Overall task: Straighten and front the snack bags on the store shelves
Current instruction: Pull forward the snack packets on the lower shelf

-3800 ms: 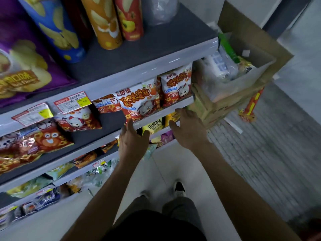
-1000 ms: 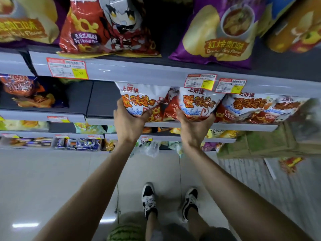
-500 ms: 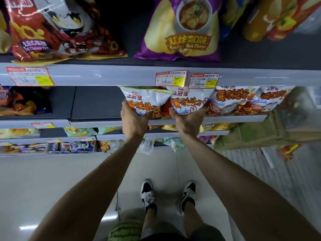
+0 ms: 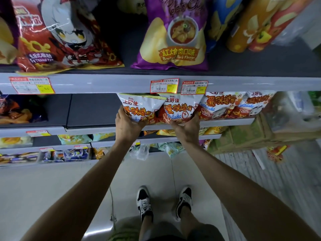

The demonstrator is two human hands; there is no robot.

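Observation:
Several white and orange snack bags stand in a row at the front of the second shelf (image 4: 93, 130). My left hand (image 4: 127, 125) grips the lower left corner of the leftmost bag (image 4: 140, 106). My right hand (image 4: 186, 128) holds the bottom of the bag beside it (image 4: 180, 106). Both bags stand upright with their fronts facing out, and their edges overlap. Two more bags of the same kind (image 4: 224, 105) stand to the right, untouched.
The top shelf (image 4: 104, 83) carries a big red bag (image 4: 57, 35), a purple chip bag (image 4: 175, 35) and tall canisters (image 4: 250, 26). Left of my hands the second shelf is bare dark board. Cardboard boxes (image 4: 246, 136) are stacked at right. Lower shelves hold small packs.
Earlier my hands were at the shelf edge farther right, seen from the side. I stand square to the shelf, and since half a second ago both hands keep their hold on the two bags.

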